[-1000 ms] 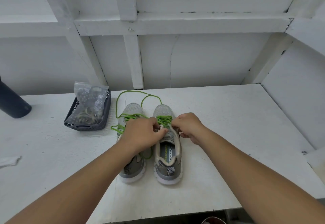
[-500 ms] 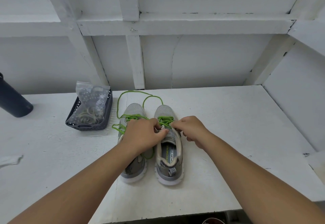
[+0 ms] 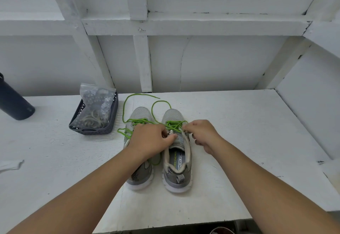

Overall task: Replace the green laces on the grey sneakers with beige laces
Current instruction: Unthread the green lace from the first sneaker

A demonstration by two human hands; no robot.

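On the white table, just right of the dark basket, stand two grey sneakers, toes away from me. My left hand and right hand each pinch the green laces of the sneaker farther from the basket.

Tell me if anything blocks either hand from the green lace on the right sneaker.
Nothing visible does. Both the left hand and the right hand are already at the green lace on the right sneaker, fingers curled at its eyelets.
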